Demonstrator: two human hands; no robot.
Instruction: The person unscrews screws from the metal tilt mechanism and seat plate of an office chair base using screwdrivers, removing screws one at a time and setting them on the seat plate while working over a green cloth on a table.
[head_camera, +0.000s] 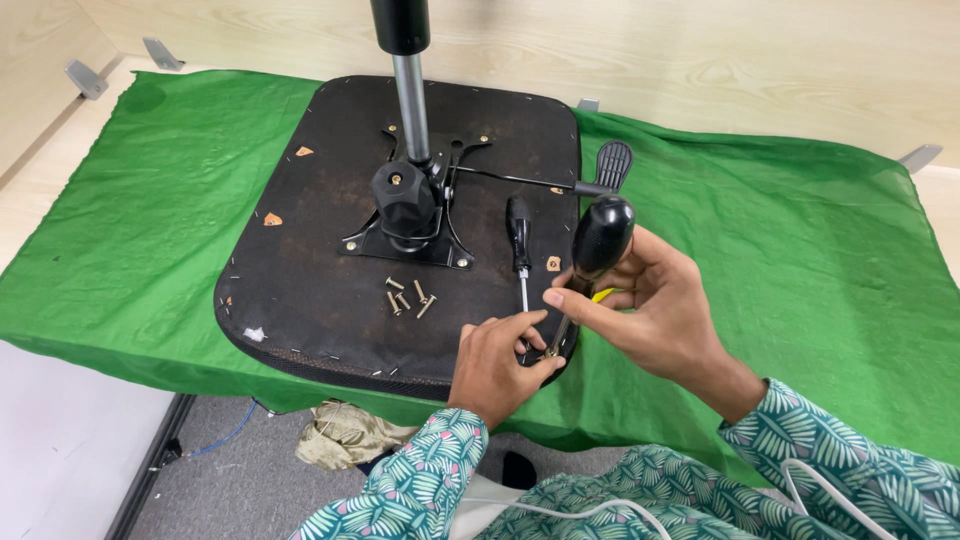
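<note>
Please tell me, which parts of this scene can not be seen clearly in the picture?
- Head view: the tip of the screwdriver in the right hand is hidden by the left hand fingers.
- The gas cylinder is cut off by the top edge.
- The loose screws are too small to tell their heads.

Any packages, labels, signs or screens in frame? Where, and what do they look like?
No packages, signs or screens.
Small orange tags on the black chair seat underside, left part: possibly stickers, roughly triangular, too small to tell more.
Another small orange tag near the spare screwdriver, squarish.
</note>
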